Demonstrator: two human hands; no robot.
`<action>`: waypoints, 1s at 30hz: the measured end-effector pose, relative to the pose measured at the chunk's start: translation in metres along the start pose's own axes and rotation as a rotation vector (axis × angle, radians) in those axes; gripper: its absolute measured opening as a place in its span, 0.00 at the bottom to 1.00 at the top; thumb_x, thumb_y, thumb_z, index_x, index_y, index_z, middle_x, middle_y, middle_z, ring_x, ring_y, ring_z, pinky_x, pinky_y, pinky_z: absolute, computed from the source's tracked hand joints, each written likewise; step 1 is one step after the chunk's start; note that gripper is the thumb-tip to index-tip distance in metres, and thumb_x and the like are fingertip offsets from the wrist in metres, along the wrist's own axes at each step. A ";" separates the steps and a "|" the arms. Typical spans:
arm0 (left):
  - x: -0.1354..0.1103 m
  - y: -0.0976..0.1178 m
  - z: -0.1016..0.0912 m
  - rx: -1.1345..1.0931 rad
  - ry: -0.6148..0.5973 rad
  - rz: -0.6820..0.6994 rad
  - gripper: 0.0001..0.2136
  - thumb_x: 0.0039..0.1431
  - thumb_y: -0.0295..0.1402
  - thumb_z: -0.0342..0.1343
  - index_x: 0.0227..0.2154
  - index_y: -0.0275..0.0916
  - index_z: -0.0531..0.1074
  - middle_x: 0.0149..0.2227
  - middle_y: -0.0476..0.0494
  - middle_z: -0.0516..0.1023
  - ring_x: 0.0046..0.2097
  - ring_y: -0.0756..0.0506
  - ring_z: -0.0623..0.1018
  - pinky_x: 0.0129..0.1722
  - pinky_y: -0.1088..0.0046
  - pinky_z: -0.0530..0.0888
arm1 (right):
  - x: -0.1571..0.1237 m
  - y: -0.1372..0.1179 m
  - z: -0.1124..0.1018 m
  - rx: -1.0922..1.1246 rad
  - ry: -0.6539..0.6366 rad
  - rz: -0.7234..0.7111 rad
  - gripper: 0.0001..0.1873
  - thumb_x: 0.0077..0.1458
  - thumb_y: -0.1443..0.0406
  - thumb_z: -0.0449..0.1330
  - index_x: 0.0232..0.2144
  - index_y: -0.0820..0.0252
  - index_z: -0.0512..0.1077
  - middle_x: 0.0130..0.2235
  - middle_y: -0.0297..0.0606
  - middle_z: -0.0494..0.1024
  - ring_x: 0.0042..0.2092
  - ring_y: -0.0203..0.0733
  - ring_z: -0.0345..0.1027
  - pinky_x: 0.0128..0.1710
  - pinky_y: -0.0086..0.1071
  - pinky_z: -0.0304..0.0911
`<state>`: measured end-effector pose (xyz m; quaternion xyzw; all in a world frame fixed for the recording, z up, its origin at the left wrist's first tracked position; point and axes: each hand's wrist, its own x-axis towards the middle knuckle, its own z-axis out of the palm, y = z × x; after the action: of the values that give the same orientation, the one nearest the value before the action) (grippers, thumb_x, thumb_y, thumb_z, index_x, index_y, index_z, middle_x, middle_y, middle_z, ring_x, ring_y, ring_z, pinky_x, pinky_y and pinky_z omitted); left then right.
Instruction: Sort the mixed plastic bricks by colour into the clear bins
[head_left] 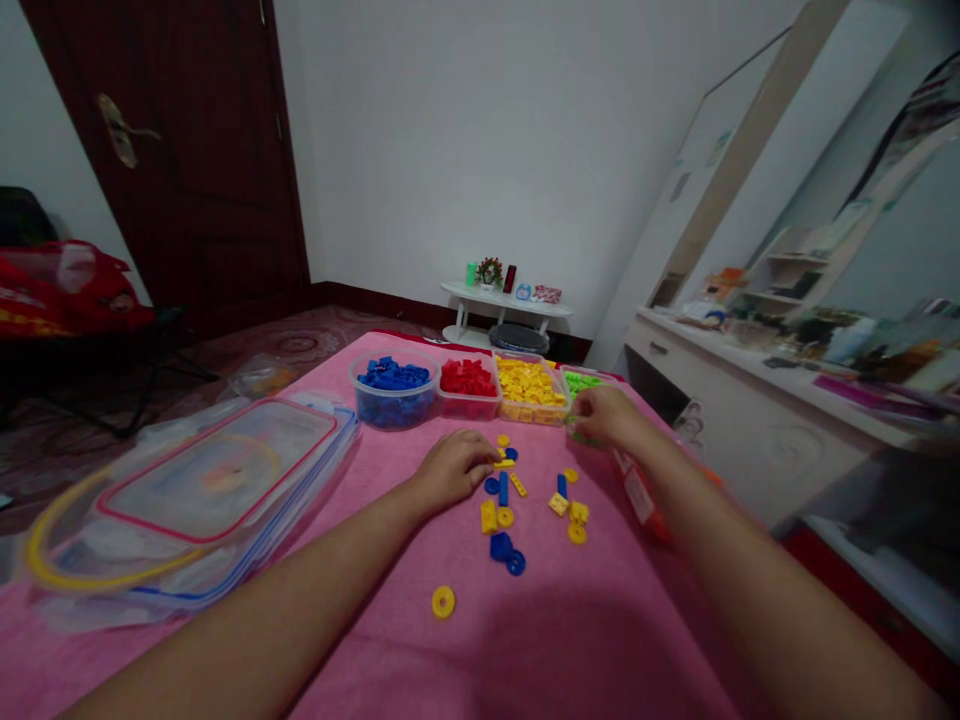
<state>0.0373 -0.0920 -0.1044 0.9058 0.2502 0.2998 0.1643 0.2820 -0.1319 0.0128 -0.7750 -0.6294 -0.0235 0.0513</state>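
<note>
My left hand point(452, 467) rests curled on the pink tablecloth point(525, 640), its fingertips pinched on a small yellow piece point(504, 462) at the edge of a scatter of loose yellow and blue pieces point(501, 518). My right hand point(606, 415) is closed over the near rim of the green-piece tub point(583, 381); what it holds is hidden. Beside that tub stand tubs of yellow pieces point(529, 387), red pieces point(468, 385) and blue pieces point(394, 388). A lone yellow ring point(443, 601) lies nearer to me.
A stack of clear container lids point(195, 500) with coloured rims lies at the table's left. A white dresser point(757, 420) with clutter stands to the right, a small white side table point(506, 300) behind, and a dark door point(187, 150) at the back left.
</note>
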 end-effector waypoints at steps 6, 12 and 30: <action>-0.001 0.000 -0.001 0.020 -0.018 -0.005 0.12 0.57 0.33 0.53 0.43 0.43 0.75 0.42 0.44 0.76 0.45 0.45 0.72 0.47 0.69 0.66 | 0.024 0.025 -0.018 -0.037 0.193 0.066 0.15 0.48 0.65 0.61 0.41 0.64 0.74 0.40 0.44 0.77 0.40 0.43 0.70 0.35 0.29 0.58; -0.002 0.004 -0.003 0.118 -0.066 0.075 0.15 0.61 0.33 0.49 0.49 0.51 0.72 0.51 0.45 0.72 0.51 0.43 0.69 0.50 0.64 0.63 | -0.022 -0.011 0.016 -0.059 -0.099 -0.044 0.07 0.42 0.64 0.63 0.29 0.56 0.77 0.32 0.38 0.78 0.33 0.39 0.70 0.27 0.27 0.54; -0.002 0.017 -0.013 -0.145 0.183 -0.074 0.10 0.55 0.25 0.50 0.31 0.39 0.77 0.34 0.46 0.79 0.38 0.49 0.75 0.42 0.73 0.69 | -0.054 -0.047 0.061 0.975 -0.018 -0.085 0.11 0.46 0.68 0.54 0.35 0.61 0.68 0.23 0.32 0.72 0.23 0.35 0.68 0.22 0.26 0.62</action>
<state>0.0335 -0.1051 -0.0883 0.8505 0.2752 0.3922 0.2171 0.2227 -0.1687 -0.0509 -0.6345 -0.5984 0.2786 0.4020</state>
